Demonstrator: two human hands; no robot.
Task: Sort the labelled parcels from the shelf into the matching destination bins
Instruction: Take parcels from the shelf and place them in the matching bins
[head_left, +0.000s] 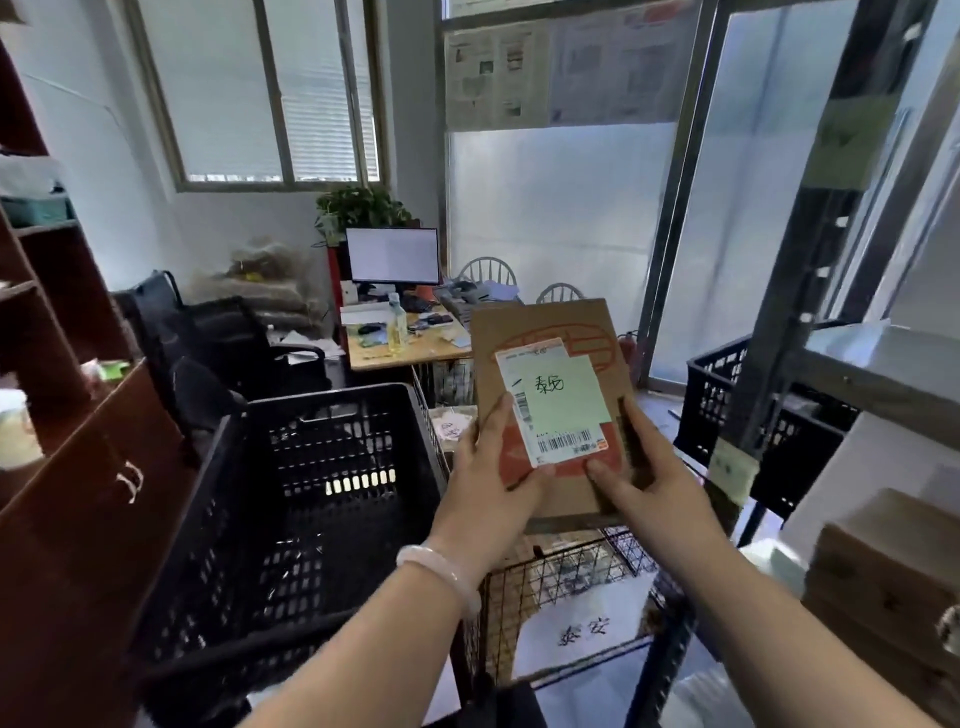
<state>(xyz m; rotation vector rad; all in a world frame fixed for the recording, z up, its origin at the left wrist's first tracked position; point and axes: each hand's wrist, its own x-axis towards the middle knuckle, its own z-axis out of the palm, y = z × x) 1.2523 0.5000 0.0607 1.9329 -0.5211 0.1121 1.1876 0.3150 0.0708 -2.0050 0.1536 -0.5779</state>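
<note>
Cardboard parcel (550, 338), flat and rectangular, was held upright over a wire-mesh basket (571, 574). The left hand (488, 478) clasped its lower left edge and the right hand (649, 473) its lower right. A pale green handwritten note (563, 395) overlaid its white barcode label (566, 441). A white sheet (582, 634) with characters showed through the mesh. A black perforated plastic crate (311, 402) stood left; its contents were unclear.
</note>
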